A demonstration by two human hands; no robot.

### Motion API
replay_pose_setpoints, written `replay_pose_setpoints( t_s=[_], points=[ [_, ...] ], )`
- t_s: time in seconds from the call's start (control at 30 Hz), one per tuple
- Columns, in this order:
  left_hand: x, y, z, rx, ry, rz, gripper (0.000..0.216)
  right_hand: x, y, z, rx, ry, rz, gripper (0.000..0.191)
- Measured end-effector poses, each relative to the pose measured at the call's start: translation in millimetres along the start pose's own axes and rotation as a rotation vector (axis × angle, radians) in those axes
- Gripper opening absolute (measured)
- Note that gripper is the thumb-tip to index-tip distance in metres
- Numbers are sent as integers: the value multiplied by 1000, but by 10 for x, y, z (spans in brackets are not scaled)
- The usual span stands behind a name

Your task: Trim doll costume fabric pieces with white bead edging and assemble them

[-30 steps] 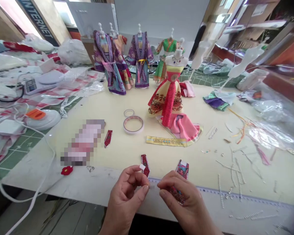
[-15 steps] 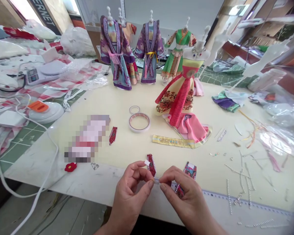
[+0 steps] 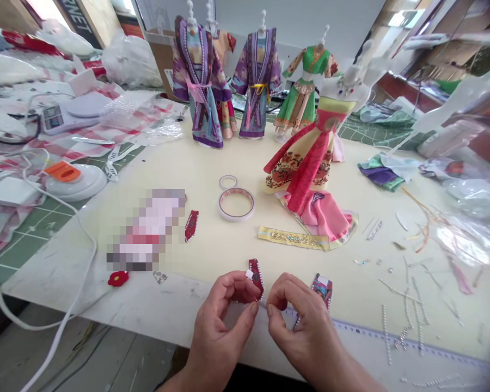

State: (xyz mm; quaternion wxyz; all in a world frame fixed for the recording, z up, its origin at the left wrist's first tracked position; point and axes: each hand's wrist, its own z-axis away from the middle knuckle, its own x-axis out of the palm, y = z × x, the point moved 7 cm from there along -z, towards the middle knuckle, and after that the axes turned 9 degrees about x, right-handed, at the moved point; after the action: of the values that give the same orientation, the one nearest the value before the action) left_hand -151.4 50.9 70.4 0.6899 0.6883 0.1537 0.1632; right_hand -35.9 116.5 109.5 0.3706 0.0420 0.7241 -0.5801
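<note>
Fingertips pinched, my left hand [image 3: 224, 321] and my right hand [image 3: 300, 321] face each other near the table's front edge. Between them stretches a small pale strip [image 3: 262, 305], too small to name surely; both hands grip its ends. Just behind my left fingers lies a red patterned fabric piece [image 3: 256, 275] with a white beaded edge. A small white square [image 3: 249, 274] shows at its left side by my fingertips; whether it touches them I cannot tell. Partly hidden behind my right hand is a blue-and-red patterned piece [image 3: 322, 288] bearing a white patch.
Two tape rolls [image 3: 236, 204] lie mid-table, near a yellow beaded band [image 3: 293, 238]. Another red piece [image 3: 191, 226] is left of them. Dressed doll forms [image 3: 255, 81] stand behind. Bead strands [image 3: 386, 332] and a ruler [image 3: 363, 331] lie right; a white cable [image 3: 85, 272] loops left.
The view has shifted slightly, so most things appear a little further right. My hands have drawn slightly apart at the fingertips, and the strip between them looks thinner.
</note>
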Motion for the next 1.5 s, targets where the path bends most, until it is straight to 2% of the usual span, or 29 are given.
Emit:
replay_pose_setpoints(
  t_s=[0.1, 0.17, 0.27, 0.37, 0.43, 0.5, 0.83, 1.07, 1.5],
  points=[
    [-89, 15, 9, 51, 27, -87, 20, -70, -12, -83, -11, -32, 26, 15],
    [-128, 63, 12, 152, -7, -204, 21, -130, 44, -205, 58, -73, 27, 15],
    [-32, 208, 21, 432, -202, -401, 31, -134, 165, -419, 171, -187, 9, 13],
    [152, 295, 50, 672, -440, -553, 37, -23, 270, -584, 233, -327, 2, 11],
    [234, 289, 41, 724, -538, -635, 34, 67, 307, -652, 244, -408, -2, 12],
    [266, 270, 20, 730, -575, -688, 32, 131, 316, -700, 240, -458, 3, 12],
    [237, 218, 4, 723, -554, -741, 32, 245, 314, -810, 253, -534, 83, 12],
    [229, 274, 28, 841, -442, -755, 27, 270, 329, -825, 265, -547, 113, 11],
    [232, 259, 14, 848, -438, -767, 28, 278, 323, -839, 261, -541, 140, 10]
  ],
)
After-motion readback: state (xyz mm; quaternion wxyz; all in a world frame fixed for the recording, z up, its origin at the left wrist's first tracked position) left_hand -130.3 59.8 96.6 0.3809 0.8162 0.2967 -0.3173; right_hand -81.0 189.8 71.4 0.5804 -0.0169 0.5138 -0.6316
